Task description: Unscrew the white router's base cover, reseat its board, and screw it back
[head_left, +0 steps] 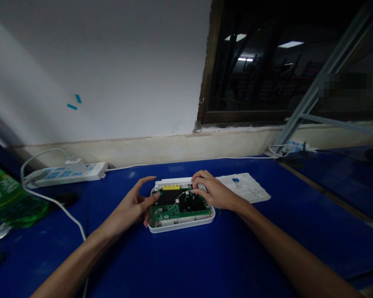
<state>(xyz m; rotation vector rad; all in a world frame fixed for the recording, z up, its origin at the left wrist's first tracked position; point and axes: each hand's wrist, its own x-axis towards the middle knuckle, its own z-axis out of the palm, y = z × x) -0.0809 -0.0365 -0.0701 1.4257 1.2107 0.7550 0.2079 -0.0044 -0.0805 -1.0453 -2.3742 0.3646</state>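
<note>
An opened white router casing (pixel 183 227) lies on the blue table, its green circuit board (pixel 174 212) facing up. A yellow port block (pixel 171 187) sits at the board's far edge, and a thin white wire (pixel 182 194) crosses dark plates in the middle. My left hand (pixel 136 203) grips the casing's left side, thumb over the board's edge, lower fingers against the outer wall and index finger stretched out. Curled over the far right corner is my right hand (pixel 213 191), fingertips drawn together at the board. What they pinch, if anything, is too small to make out.
A ribbed white cover (pixel 245 187) lies right of the casing. A power strip (pixel 68 174) with a plug and white cable (pixel 65 211) sits at the left, near a green bottle (pixel 12 198). Behind are a wall and window; a metal frame (pixel 313 91) rises at the right.
</note>
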